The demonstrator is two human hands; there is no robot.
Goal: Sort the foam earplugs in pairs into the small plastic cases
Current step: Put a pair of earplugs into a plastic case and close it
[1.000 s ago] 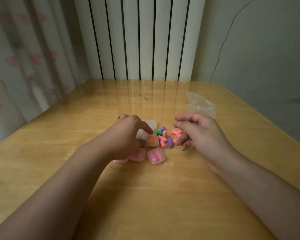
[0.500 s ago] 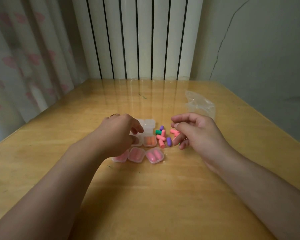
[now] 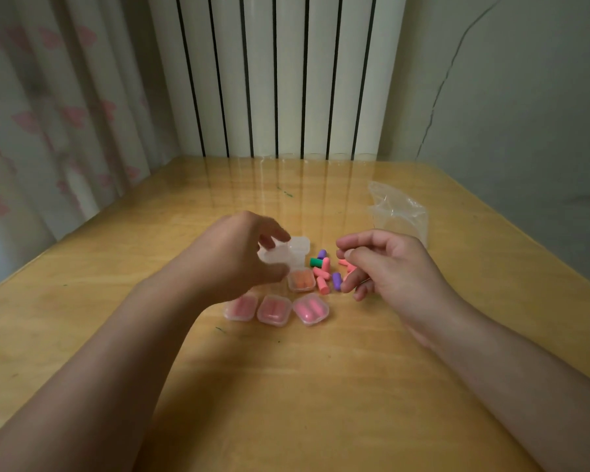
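Left hand [image 3: 242,257] pinching empty clear plastic case [image 3: 276,257]; right hand [image 3: 385,264] curled, contents indiscernible, above loose coloured foam earplugs [image 3: 324,277].

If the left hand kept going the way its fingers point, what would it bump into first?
Probably the empty clear case just beyond the left hand's fingertips, then the loose earplugs. The hand is blurred, so whether it already touches the case is unclear.

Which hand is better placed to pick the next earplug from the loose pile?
Probably the right hand: its fingers hover just beside the loose earplugs, while the left hand is over the empty cases.
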